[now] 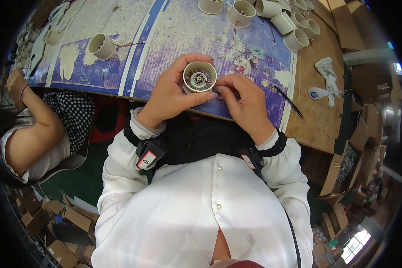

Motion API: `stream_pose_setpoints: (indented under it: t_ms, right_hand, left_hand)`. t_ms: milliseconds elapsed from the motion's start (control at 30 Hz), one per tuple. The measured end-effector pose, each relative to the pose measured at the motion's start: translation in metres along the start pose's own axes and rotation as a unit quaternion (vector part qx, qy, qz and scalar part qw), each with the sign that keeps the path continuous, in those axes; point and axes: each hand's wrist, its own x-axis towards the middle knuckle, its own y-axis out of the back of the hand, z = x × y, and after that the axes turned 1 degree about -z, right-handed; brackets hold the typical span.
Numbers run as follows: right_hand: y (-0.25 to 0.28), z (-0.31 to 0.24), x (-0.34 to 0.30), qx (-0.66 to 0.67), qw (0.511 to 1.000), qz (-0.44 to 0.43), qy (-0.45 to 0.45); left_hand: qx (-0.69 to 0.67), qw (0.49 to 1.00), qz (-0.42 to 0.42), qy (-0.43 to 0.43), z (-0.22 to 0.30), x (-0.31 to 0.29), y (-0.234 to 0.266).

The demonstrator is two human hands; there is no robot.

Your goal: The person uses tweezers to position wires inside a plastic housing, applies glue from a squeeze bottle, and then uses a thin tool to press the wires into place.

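Observation:
My left hand (167,93) is wrapped round a short off-white plastic cylinder (198,79) with a motor-like round hub inside. Its open end faces up, and thin wires show by the hub. My right hand (245,100) is closed in a pinch against the cylinder's right side. What sits between those fingertips is too small to make out. Both hands are just above the table's near edge.
Similar cylinders (295,40) crowd the far right, several tipped over. Another cylinder (102,47) with trailing wires stands left. A white bottle (318,93), a cloth (327,73) and a black strip (288,102) lie right. A co-worker's arm (42,114) is at far left.

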Motion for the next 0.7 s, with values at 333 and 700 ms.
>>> stream_pose_setpoints:
  t_ms: [333, 700]
  right_hand:
    - [0.003, -0.007, 0.005, -0.071, 0.996, -0.015, 0.049]
    - [0.005, 0.001, 0.002, -0.114, 0.99, -0.023, 0.074]
  left_hand:
    - [-0.04, 0.999, 0.012, 0.017, 0.003, 0.001, 0.002]
    - [0.048, 0.994, 0.066, -0.075, -0.008, 0.0, -0.012]
